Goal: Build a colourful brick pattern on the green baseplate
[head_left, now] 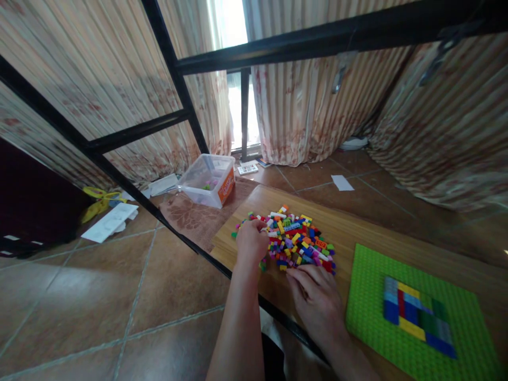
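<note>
A heap of small coloured toy bricks (293, 238) is spread on a wooden board. My left hand (252, 241) reaches into the heap's left side with its fingers curled in; what they hold, if anything, is hidden. At the heap's front edge rests my right hand (317, 296), fingers bent and the tips close together beside a yellow brick (283, 268). Whether a brick sits between those tips I cannot tell. Right of that hand lies a green baseplate (369, 296), carrying a flat block of blue, yellow, red, green and grey bricks (416, 315).
The wooden board (341, 211) stands inside a black metal frame (178, 69) whose bars cross the view. Behind it, a clear plastic box (198, 193) with an orange label holds a few pieces. Papers (109, 222) and a yellow bag (95, 201) lie on the tiled floor, before curtains.
</note>
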The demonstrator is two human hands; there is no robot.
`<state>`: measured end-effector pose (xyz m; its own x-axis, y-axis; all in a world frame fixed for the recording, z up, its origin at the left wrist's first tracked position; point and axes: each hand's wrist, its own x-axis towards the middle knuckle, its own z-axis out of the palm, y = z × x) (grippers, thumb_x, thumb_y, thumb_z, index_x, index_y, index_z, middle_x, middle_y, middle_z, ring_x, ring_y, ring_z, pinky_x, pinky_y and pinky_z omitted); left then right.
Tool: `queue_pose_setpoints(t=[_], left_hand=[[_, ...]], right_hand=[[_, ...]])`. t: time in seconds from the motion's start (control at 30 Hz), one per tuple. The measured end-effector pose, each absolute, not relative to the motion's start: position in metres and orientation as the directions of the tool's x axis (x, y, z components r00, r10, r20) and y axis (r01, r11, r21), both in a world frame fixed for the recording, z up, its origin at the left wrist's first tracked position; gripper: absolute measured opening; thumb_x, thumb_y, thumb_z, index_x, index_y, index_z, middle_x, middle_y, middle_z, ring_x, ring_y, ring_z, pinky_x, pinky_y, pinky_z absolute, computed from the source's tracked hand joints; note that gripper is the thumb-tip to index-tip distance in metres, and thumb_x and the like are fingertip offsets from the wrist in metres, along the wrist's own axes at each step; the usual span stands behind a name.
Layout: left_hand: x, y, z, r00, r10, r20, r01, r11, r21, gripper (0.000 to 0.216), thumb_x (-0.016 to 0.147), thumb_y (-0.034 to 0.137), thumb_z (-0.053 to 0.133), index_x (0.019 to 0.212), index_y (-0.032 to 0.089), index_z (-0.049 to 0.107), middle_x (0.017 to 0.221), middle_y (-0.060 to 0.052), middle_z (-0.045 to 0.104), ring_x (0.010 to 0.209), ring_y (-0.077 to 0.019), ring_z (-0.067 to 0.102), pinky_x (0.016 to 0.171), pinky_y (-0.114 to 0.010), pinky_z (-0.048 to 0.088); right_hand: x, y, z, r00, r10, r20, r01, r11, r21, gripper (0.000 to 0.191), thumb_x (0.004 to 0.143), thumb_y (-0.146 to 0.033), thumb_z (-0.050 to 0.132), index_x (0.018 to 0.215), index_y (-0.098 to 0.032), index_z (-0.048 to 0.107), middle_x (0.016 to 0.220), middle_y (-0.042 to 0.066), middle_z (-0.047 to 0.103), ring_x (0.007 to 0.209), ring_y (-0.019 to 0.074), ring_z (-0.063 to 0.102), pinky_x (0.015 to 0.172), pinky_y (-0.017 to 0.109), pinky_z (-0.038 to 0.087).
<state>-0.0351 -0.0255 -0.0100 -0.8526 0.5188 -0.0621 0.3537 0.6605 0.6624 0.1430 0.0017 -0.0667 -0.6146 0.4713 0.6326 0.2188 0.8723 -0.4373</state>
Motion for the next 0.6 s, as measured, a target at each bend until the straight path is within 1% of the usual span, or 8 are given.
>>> queue_pose_setpoints(t=[0.13, 0.23, 0.43, 0.6], left_hand=[[-0.025, -0.024, -0.007, -0.825, 0.564, -0.036, 0.433, 0.672, 0.601, 0.023, 0.078, 0.014, 0.061, 0.092, 0.022, 0.077, 0.109, -0.011, 0.07, 0.104, -0.0264, 0.064, 0.092, -0.036, 0.047], [-0.021, -0.022, -0.007, -0.801, 0.594, -0.067, 0.458, 0.682, 0.571, 0.022, 0.079, 0.015, 0.06, 0.092, 0.022, 0.076, 0.107, -0.011, 0.068, 0.103, -0.0267, 0.064, 0.091, -0.036, 0.047], [-0.02, -0.019, -0.006, -0.8, 0.596, -0.072, 0.47, 0.697, 0.541, 0.023, 0.08, 0.016, 0.059, 0.095, 0.021, 0.075, 0.105, -0.012, 0.068, 0.1, -0.0273, 0.064, 0.089, -0.038, 0.048], [-0.02, -0.017, -0.005, -0.792, 0.606, -0.076, 0.473, 0.688, 0.55, 0.018, 0.079, 0.014, 0.06, 0.088, 0.019, 0.074, 0.098, -0.01, 0.07, 0.095, -0.0254, 0.065, 0.085, -0.035, 0.048]], right_hand=[[0.145, 0.007, -0.067, -0.59, 0.479, 0.651, 0.213, 0.869, -0.446, 0.009, 0.091, -0.015, 0.061, 0.091, -0.02, 0.069, 0.086, 0.004, 0.068, 0.08, 0.0184, 0.059, 0.076, 0.033, 0.043], [0.145, 0.009, -0.066, -0.578, 0.48, 0.66, 0.209, 0.869, -0.449, 0.009, 0.09, -0.015, 0.061, 0.09, -0.02, 0.069, 0.084, 0.004, 0.069, 0.079, 0.0179, 0.06, 0.076, 0.033, 0.043], [0.147, 0.009, -0.063, -0.574, 0.506, 0.644, 0.201, 0.849, -0.488, 0.01, 0.091, -0.016, 0.061, 0.089, -0.021, 0.07, 0.086, 0.003, 0.07, 0.079, 0.017, 0.062, 0.076, 0.032, 0.044], [0.149, 0.009, -0.063, -0.565, 0.535, 0.628, 0.216, 0.831, -0.513, 0.011, 0.091, -0.017, 0.061, 0.091, -0.021, 0.071, 0.087, 0.003, 0.071, 0.081, 0.0169, 0.063, 0.077, 0.032, 0.045]])
